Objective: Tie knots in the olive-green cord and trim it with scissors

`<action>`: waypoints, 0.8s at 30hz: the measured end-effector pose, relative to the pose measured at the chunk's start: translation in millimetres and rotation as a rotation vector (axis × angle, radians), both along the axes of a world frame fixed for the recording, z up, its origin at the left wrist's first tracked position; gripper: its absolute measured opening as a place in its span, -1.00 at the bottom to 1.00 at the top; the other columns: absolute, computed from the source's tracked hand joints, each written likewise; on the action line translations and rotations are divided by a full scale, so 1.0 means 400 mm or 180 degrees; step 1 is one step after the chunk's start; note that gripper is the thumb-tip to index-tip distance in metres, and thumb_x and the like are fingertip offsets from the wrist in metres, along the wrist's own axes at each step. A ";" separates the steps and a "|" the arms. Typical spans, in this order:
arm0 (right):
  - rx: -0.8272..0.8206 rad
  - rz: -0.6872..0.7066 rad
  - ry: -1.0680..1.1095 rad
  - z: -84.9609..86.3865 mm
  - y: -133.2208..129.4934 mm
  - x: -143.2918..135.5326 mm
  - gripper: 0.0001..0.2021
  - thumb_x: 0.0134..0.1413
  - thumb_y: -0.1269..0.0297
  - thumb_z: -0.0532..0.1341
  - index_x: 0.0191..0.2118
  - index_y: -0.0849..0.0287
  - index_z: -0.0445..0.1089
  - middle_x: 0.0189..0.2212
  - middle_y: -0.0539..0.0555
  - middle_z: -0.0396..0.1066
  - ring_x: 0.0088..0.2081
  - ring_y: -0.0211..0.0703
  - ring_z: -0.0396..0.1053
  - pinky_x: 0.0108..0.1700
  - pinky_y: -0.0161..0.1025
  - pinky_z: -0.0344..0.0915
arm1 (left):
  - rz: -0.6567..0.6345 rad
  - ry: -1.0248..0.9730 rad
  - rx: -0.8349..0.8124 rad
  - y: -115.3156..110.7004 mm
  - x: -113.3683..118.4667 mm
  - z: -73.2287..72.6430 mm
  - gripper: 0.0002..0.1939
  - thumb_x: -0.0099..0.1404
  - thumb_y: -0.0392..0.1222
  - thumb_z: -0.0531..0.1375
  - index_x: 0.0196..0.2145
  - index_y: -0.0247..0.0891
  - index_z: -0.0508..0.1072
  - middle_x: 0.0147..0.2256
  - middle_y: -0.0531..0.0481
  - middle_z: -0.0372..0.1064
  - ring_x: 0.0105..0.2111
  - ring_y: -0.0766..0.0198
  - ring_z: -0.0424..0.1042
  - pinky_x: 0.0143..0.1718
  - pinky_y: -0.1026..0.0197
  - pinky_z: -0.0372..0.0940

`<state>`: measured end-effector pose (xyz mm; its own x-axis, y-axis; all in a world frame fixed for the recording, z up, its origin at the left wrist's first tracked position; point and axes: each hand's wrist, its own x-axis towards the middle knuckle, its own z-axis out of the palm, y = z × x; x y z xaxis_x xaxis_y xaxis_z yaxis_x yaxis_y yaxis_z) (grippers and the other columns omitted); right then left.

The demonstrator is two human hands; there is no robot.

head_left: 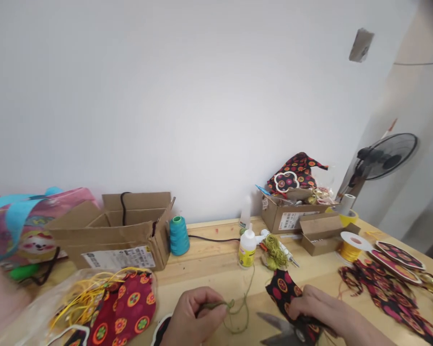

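My left hand (197, 315) is closed in a pinch on a green cord (246, 307), which loops loosely to the right over the wooden table (202, 276). On the right, my right hand (315, 307) is closed around the dark handles of a pair of scissors (279, 331), their blades spread apart and pointing left. A strip of black patterned fabric (279, 290) lies against the scissors and my right fingers, partly hidden by them. Beside my left wrist shows a dark piece with a white edge (161, 330), mostly covered.
Cardboard boxes stand left (108, 240) and right (288, 218). Between them are a teal thread cone (179, 236), a glue bottle (247, 250) and a green yarn bundle (275, 252). Red patterned fabric (126, 302) lies left; a yellow ribbon spool (350, 247) and fabric strips (386, 293) lie right.
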<state>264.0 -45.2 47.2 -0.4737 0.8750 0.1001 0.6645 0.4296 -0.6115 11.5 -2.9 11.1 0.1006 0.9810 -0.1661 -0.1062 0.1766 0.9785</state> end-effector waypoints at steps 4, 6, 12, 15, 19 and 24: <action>0.0322 -0.0193 -0.0544 0.008 0.011 -0.051 -0.75 -0.06 0.14 0.18 -0.18 -0.06 0.34 -0.42 0.08 0.31 -0.44 -0.10 0.30 -0.49 -0.30 0.24 | 0.0176 0.0107 0.0100 -0.011 0.005 0.005 -0.84 -0.26 -0.22 0.31 -0.71 -0.34 0.41 -0.75 0.22 -0.10 -0.68 0.48 -0.20 -0.63 0.35 -0.26; 0.0543 -0.0280 -0.0584 0.008 0.008 -0.061 -0.70 -0.08 0.17 0.19 -0.14 -0.06 0.33 -0.40 0.09 0.32 -0.41 -0.08 0.30 -0.47 -0.29 0.24 | 0.0274 0.0071 0.0153 -0.011 0.006 0.003 -0.87 -0.28 -0.24 0.31 -0.71 -0.34 0.44 -0.75 0.19 -0.01 -0.67 0.47 -0.15 -0.63 0.36 -0.22; 0.0529 -0.0256 -0.0827 0.004 0.001 -0.070 -0.67 -0.08 0.12 0.20 -0.11 -0.06 0.32 -0.42 0.09 0.32 -0.45 -0.11 0.30 -0.51 -0.30 0.22 | 0.0059 0.0116 0.0151 -0.006 0.003 -0.005 -0.88 -0.28 -0.26 0.31 -0.73 -0.32 0.42 -0.77 0.24 -0.09 -0.69 0.49 -0.20 -0.65 0.37 -0.19; 0.0550 -0.0276 -0.0848 0.002 0.003 -0.073 -0.64 -0.10 0.05 0.21 -0.13 -0.03 0.34 -0.42 0.08 0.32 -0.45 -0.12 0.30 -0.51 -0.31 0.21 | 0.0247 0.0128 0.0186 -0.009 0.005 -0.007 -0.88 -0.26 -0.25 0.30 -0.70 -0.33 0.44 -0.75 0.23 -0.07 -0.68 0.49 -0.18 -0.64 0.38 -0.19; 0.0622 -0.0285 -0.0782 0.001 0.005 -0.077 -0.63 -0.12 0.04 0.21 -0.13 -0.02 0.34 -0.41 0.08 0.33 -0.44 -0.14 0.30 -0.49 -0.33 0.22 | 0.0256 0.0100 0.0110 -0.013 0.007 -0.011 -0.88 -0.26 -0.27 0.31 -0.69 -0.33 0.44 -0.75 0.22 -0.04 -0.68 0.49 -0.13 -0.64 0.38 -0.18; 0.0609 -0.0290 -0.0827 0.004 0.005 -0.082 -0.63 -0.14 0.05 0.23 -0.14 -0.01 0.34 -0.41 0.08 0.33 -0.45 -0.13 0.31 -0.51 -0.33 0.21 | 0.0286 0.0022 0.0154 -0.013 0.009 -0.012 -0.91 -0.26 -0.29 0.29 -0.70 -0.33 0.44 -0.75 0.21 -0.06 -0.68 0.49 -0.13 -0.63 0.38 -0.18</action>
<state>231.3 -43.3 49.0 -0.4257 0.8919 0.1529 0.8285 0.4521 -0.3305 15.0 -8.0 6.5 0.0108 0.9929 -0.1187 -0.1127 0.1192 0.9865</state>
